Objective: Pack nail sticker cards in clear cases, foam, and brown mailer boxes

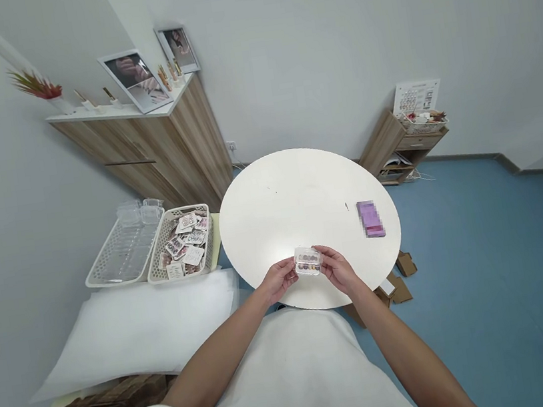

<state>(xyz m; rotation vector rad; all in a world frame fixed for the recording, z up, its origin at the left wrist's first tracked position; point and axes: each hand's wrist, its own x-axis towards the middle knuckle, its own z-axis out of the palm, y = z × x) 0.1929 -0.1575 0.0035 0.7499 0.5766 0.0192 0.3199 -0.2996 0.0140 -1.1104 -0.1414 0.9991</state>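
Note:
Between my two hands is a small clear plastic case [307, 261] with rows of small coloured pieces inside, which look like press-on nails. My left hand [280, 279] pinches its left end, and my right hand [335, 267] grips its right end. The case is held over the near edge of a round white table [295, 193]. On the table's right side lies a purple, pixelated box-like item [370, 218], apart from my hands. A tiny dark object [347, 206] sits just left of it.
Left of the table, one white basket [151, 264] holds packets and cards, another [97, 274] holds clear cases. White sheeting [157, 327] lies before them. A wooden cabinet [196, 140] stands behind, a small shelf unit [378, 141] at right. Cardboard boxes [399, 290] lie on the floor.

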